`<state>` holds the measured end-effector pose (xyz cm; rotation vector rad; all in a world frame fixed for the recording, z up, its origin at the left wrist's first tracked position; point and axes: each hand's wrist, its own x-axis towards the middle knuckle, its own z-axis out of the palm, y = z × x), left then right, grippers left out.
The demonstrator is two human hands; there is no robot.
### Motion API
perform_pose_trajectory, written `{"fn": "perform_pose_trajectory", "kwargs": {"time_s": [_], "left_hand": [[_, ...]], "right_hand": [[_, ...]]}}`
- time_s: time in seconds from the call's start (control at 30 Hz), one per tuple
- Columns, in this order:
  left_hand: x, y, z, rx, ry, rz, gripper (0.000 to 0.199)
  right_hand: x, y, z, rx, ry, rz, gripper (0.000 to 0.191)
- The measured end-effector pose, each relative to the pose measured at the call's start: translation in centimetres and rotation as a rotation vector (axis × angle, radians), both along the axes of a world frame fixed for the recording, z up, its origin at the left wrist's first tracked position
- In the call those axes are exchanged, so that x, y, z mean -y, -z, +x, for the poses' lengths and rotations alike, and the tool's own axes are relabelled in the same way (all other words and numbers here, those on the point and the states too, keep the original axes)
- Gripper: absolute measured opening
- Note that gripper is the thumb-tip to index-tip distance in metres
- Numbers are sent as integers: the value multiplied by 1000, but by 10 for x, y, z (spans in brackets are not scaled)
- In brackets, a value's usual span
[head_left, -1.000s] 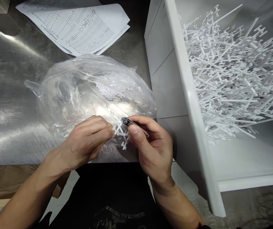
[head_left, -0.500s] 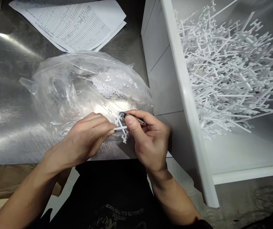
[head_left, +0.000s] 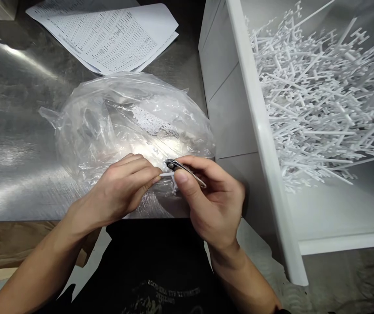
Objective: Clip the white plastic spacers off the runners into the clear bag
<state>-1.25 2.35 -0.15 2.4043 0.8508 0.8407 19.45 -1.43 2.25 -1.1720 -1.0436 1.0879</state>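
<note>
Sprue of thin, branching white plastic [head_left: 166,175] sits above a crinkled, clear plastic bag [head_left: 87,115], where I see the left hand [head_left: 126,183] pinching one rod-like stem. The right hand [head_left: 213,198] grips small, shiny metal clippers [head_left: 190,172] just beside it.

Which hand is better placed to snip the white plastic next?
Probably the right hand: it holds the clipper, its head close to the white plastic, while the left hand pinches that plastic.

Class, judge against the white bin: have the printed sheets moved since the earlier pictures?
No. The printed sheets keep their place beside the white bin; both shift together slightly as the view moves.
</note>
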Motion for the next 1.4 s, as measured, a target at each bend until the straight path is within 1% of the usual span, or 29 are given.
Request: {"fn": "perform_pose_trajectory", "kwargs": {"time_s": [0.13,0.27,0.43,0.53,0.63,0.77,0.83,0.9,1.0,1.07,1.17,1.23,1.3,1.4], "left_hand": [[0,2,-1,-15,1,16,13],[1,2,-1,-13,5,9,13],[1,2,-1,-3,8,8,15],[1,4,-1,-20,3,44,19],[3,5,0,-57,-19,90,20],[7,6,2,-115,-53,147,23],[8,6,3,-144,-65,172,25],[7,5,4,-172,-72,187,24],[5,5,6,-186,-80,195,22],[3,6,6,-183,-79,191,20],[1,5,7,-172,-83,180,17],[0,2,7,-154,-91,152,19],[0,-2,8,-112,-106,95,20],[1,-9,7,-9,-138,27,15]], "right_hand": [[4,1,0,58,-8,25,14],[6,4,-1,66,-17,35,18],[7,4,-2,67,-18,48,14],[7,5,-3,80,-11,60,13],[8,5,-4,136,-1,89,13],[10,2,-8,226,36,113,15],[9,0,-9,233,63,100,14],[5,-1,-9,195,86,56,11],[-1,1,-9,101,78,-58,3],[-5,4,-8,63,70,-111,4],[-9,8,-7,30,70,-134,6],[-9,11,-5,-11,57,-135,8],[-6,12,-2,-83,43,-128,10],[3,13,6,-191,-10,-118,14]]}}
